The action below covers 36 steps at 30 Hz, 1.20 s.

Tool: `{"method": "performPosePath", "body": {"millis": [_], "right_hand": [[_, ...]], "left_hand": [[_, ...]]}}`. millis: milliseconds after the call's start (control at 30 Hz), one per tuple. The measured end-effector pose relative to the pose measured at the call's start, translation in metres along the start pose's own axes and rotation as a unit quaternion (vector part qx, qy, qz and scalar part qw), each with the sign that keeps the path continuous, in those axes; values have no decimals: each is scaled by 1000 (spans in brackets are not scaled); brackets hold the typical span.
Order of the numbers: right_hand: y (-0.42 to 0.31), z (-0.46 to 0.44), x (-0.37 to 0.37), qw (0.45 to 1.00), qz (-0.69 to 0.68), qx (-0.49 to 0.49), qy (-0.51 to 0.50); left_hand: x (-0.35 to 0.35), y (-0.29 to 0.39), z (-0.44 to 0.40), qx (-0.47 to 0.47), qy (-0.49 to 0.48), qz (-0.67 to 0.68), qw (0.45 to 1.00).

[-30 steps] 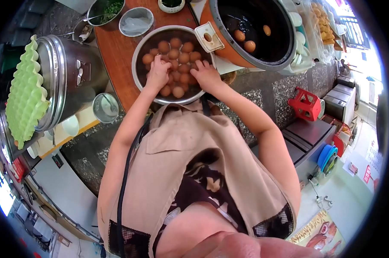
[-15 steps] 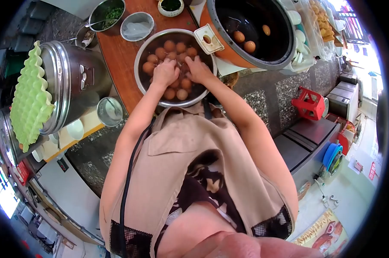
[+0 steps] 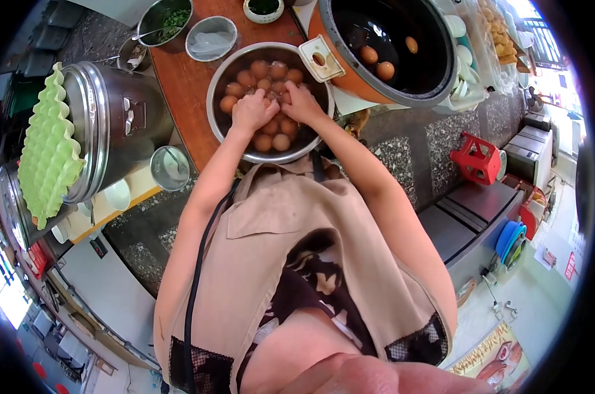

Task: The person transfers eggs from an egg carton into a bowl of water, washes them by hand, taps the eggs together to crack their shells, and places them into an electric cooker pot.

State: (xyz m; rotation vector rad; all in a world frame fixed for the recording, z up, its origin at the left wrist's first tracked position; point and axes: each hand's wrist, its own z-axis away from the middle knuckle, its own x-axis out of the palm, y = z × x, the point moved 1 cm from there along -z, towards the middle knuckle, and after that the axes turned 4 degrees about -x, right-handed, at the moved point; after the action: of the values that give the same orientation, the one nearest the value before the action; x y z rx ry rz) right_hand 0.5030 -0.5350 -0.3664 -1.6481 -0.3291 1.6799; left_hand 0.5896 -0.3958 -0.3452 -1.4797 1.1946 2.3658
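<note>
Both hands are inside a wide steel bowl (image 3: 213, 117) of water, filled with several brown eggs (image 3: 228, 104). My left hand (image 3: 254, 113) is curled in the middle of the bowl, its fingers closed around what looks like an egg, mostly hidden by them. Close beside it on the right, my right hand (image 3: 301, 105) has bent fingers pressed together at the water. Whatever lies under those fingertips is hidden. Right of the bowl stands a large orange pot (image 3: 345, 64) with a dark inside, where three brown eggs (image 3: 385, 70) lie.
On the wooden table (image 3: 179, 98) are a clear plastic tub (image 3: 210, 39), a bowl of chopped greens (image 3: 172, 25) and a small white bowl (image 3: 263, 8). A steel pot (image 3: 136, 118) with a green egg tray (image 3: 49, 148) stands left. A red stool (image 3: 476, 159) is at right.
My two hands have drawn slightly closer together in the bowl, and the fingers of the right hand have bent inward. A few eggs have shifted in the water.
</note>
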Motion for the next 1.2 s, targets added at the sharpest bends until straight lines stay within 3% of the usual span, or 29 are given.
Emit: {"method": "performPosePath", "body": {"millis": [33,100,167,233,267,333,367,433,500,567,633,700,767,833,933,967,1033,1100,1167,1200], "right_hand": [[-8,-2,-7,996,-41,77,-25],[-15,-2,-14,995,-20,96,-28],[-13,-2,-13,993,3,115,-31],[-4,0,-6,999,34,29,-9],[4,1,-1,999,34,29,-9],[14,4,7,993,26,-100,49],[9,4,5,993,26,-101,49],[-1,5,0,995,96,-23,19],[-11,2,-9,998,62,19,-11],[-22,-3,-18,997,28,60,-41],[-28,-8,-22,982,35,168,-84],[-24,-7,-17,991,25,122,-46],[-16,-4,-10,997,15,75,-8],[-6,1,-4,996,76,-32,32],[8,0,4,980,182,-73,25],[1,0,0,980,182,-73,25],[-21,-1,-15,986,144,88,-7],[-17,-6,-16,991,98,96,-7],[-10,-10,-12,993,52,105,-8],[-7,-10,-6,995,13,98,34]], "left_hand": [[-1,1,1,8,12,-20,1000],[0,0,2,16,22,-40,999],[2,-4,3,56,48,51,996],[4,-7,5,90,55,78,991],[6,-9,5,125,62,104,985],[14,-18,4,159,91,93,979],[15,-19,3,192,120,82,970],[17,-19,-1,180,123,98,971],[11,-11,0,168,126,112,971],[5,-3,2,46,34,19,998],[-1,5,-2,30,16,11,999],[1,4,-3,14,-3,3,1000],[5,1,-2,54,42,32,997],[6,-2,-1,75,52,69,993],[10,-14,-1,143,80,98,982],[13,-17,-2,190,98,91,973],[19,-19,-5,180,110,121,970],[12,-13,-3,170,122,151,966],[4,-7,-1,49,44,89,994],[0,-2,-2,48,45,90,994]]}}
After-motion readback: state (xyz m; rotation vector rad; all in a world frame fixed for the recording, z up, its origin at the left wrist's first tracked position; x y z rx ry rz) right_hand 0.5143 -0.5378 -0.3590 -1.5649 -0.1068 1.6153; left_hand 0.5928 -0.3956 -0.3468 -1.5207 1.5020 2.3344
